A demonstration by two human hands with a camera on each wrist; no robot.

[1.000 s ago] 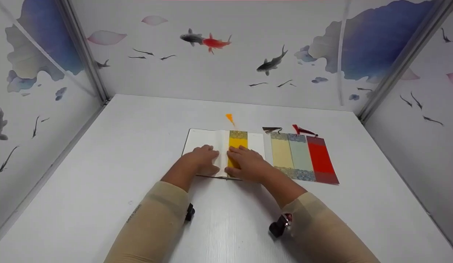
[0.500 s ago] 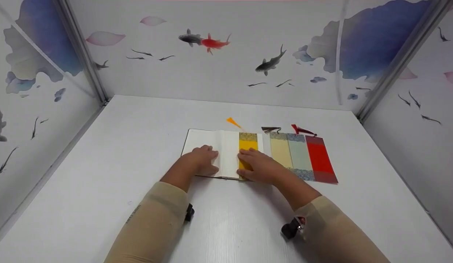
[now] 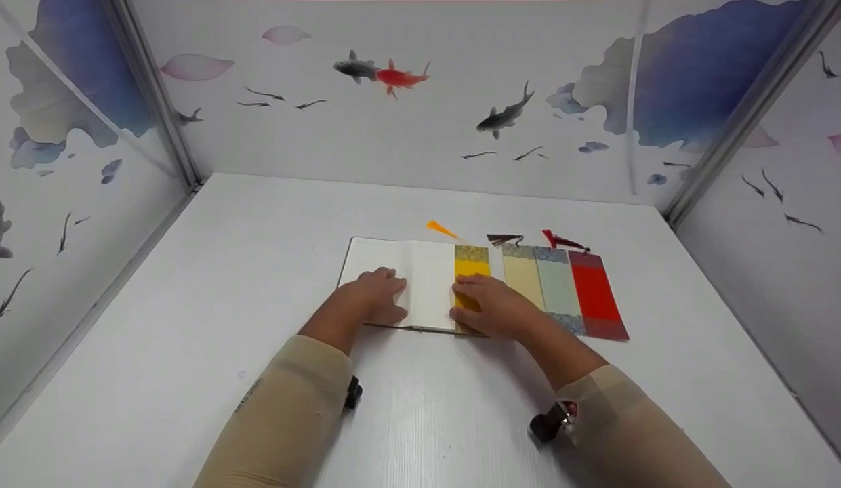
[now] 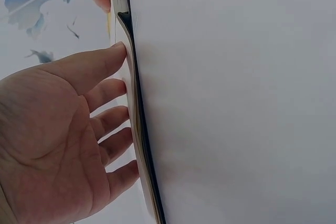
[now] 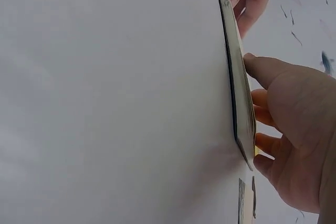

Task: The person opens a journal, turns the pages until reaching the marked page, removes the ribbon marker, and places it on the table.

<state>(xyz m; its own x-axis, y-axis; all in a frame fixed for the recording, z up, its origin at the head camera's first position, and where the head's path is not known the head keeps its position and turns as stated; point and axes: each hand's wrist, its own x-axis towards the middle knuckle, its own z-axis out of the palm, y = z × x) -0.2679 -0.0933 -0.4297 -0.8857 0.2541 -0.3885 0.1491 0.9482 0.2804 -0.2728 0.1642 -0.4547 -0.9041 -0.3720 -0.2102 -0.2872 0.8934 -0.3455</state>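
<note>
A notebook (image 3: 430, 285) lies spread on the white table, its blank pages facing up. On its left page rests my left hand (image 3: 376, 297); the left wrist view shows the thumb and fingertips of that hand (image 4: 63, 129) touching the paper from above. Along the right page's outer edge lies a yellow bookmark (image 3: 472, 253) with a patterned top band and an orange tassel (image 3: 440, 228). The fingers of my right hand (image 3: 493, 306) press flat on it, covering its lower part. From the right wrist, the notebook (image 5: 239, 87) appears edge-on beside that hand (image 5: 299, 129).
Right of the notebook, a cream bookmark (image 3: 522, 281), a pale green bookmark (image 3: 557, 285) and a red bookmark (image 3: 596, 291) lie side by side. Dark and red tassels (image 3: 562, 241) extend above them. White panels with printed fish (image 3: 505, 118) enclose the table.
My right hand has slid the yellow bookmark rightward from near the notebook's centre fold to the right page's outer edge. Its tassel trails behind at a slant. My left hand has stayed in place.
</note>
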